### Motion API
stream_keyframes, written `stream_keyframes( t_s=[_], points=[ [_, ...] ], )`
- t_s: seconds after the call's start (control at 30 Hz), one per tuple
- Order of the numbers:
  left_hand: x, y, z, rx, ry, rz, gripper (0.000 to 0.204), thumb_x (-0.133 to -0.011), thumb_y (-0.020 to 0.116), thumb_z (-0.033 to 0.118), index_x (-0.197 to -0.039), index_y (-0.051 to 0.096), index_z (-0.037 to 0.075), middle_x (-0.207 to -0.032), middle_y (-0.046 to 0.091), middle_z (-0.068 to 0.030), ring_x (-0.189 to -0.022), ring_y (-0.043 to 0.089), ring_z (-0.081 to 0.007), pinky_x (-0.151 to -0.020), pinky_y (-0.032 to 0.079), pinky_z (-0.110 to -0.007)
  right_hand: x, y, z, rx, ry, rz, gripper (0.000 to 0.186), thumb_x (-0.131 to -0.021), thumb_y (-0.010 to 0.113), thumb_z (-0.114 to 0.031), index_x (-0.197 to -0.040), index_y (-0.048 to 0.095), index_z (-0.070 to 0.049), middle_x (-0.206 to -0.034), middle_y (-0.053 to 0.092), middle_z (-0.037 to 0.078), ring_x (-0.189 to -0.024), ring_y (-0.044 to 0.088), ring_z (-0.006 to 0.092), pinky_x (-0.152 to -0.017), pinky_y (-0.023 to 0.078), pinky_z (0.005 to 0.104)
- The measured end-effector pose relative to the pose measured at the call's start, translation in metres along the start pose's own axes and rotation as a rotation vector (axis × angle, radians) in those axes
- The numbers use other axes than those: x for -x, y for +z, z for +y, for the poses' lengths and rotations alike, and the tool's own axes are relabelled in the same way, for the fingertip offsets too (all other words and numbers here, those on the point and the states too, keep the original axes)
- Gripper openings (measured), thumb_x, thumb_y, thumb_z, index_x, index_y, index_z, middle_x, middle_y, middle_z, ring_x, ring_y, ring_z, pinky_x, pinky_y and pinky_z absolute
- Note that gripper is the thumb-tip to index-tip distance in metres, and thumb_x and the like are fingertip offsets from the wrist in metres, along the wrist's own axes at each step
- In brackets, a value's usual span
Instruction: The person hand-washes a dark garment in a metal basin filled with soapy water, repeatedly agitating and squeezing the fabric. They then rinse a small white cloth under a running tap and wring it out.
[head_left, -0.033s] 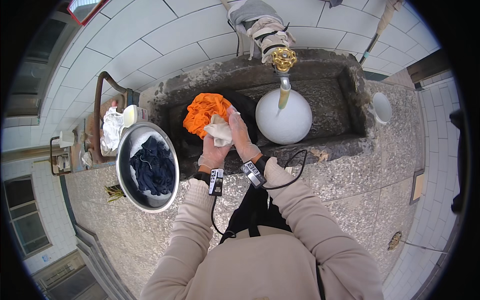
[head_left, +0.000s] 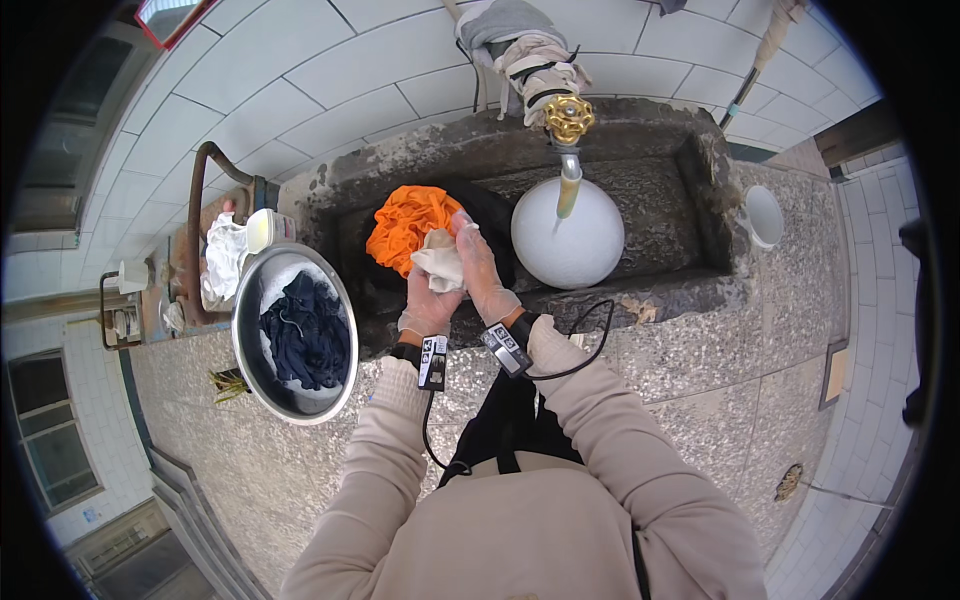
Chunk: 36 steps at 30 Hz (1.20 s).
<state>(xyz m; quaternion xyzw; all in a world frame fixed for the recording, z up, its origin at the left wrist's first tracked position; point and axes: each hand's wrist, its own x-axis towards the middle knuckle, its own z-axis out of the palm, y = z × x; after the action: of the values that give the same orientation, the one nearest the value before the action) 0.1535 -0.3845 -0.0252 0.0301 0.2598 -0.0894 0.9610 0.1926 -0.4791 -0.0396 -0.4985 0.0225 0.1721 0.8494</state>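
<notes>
Between my hands is a crumpled off-white cloth [head_left: 439,262], pressed from both sides. My left hand [head_left: 428,308] cups it from below, and my right hand [head_left: 480,275] closes against its right side. Both hands wear thin clear gloves; some fingertips are hidden by the cloth. Just beyond lies a bunched orange cloth [head_left: 408,222], on top of black cloth [head_left: 488,215] in the dark stone sink [head_left: 660,215]. Right of my hands, a round white basin [head_left: 570,245] stands under the tap [head_left: 568,190], and a thin stream seems to run into it.
At the left stands a metal basin [head_left: 347,385] with dark blue clothing [head_left: 305,335] in suds. Beside it are a white tub [head_left: 268,232] and white cloth [head_left: 224,255]. A white bucket [head_left: 764,216] is right of the sink. Cloth wraps the pipe behind the brass valve handle [head_left: 569,119].
</notes>
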Motion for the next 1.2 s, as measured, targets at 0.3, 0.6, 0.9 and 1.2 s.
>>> stream_keyframes(
  t_s=[0.3,0.6,0.9,1.2],
  points=[
    [0.003,-0.001,0.01,-0.156,-0.07,-0.039,0.037,-0.088,0.05,0.029,-0.116,0.052,0.006,-0.115,0.058,-0.0112,-0.107,0.055,-0.0276,-0.096,0.041,-0.041,0.001,-0.008,-0.01,0.694,-0.327,-0.199,0.042,-0.095,0.037,-0.014,-0.134,0.034,0.002,-0.141,0.032,0.014,-0.13,0.033,0.0264,-0.108,0.023,0.0305],
    [0.001,-0.002,0.019,-0.036,-0.09,-0.076,0.039,-0.082,0.044,0.024,-0.114,0.053,0.003,-0.111,0.06,-0.0139,-0.102,0.057,-0.0294,-0.092,0.044,-0.043,-0.005,-0.01,-0.02,1.881,-0.611,-0.134,0.052,-0.086,0.043,-0.011,-0.136,0.032,-0.003,-0.14,0.035,0.013,-0.13,0.033,0.0263,-0.107,0.027,0.0394],
    [0.001,-0.002,0.022,0.061,0.147,-0.099,0.045,-0.089,0.041,0.033,-0.121,0.048,0.002,-0.12,0.055,-0.0135,-0.11,0.053,-0.0278,-0.097,0.042,-0.04,0.01,-0.011,-0.039,1.371,-0.634,-0.29,0.045,-0.082,0.047,-0.005,-0.127,0.044,0.001,-0.131,0.046,0.014,-0.12,0.045,0.0299,-0.099,0.039,0.0336],
    [0.004,0.002,0.012,-0.107,-0.065,-0.321,0.042,-0.084,0.044,0.023,-0.119,0.049,0.002,-0.116,0.056,-0.014,-0.104,0.057,-0.0275,-0.092,0.046,-0.039,0.001,0.003,-0.025,0.462,-0.104,-0.142,0.046,-0.093,0.044,-0.024,-0.131,0.041,0.002,-0.133,0.044,0.018,-0.125,0.04,0.0259,-0.105,0.028,0.0317]
  ],
)
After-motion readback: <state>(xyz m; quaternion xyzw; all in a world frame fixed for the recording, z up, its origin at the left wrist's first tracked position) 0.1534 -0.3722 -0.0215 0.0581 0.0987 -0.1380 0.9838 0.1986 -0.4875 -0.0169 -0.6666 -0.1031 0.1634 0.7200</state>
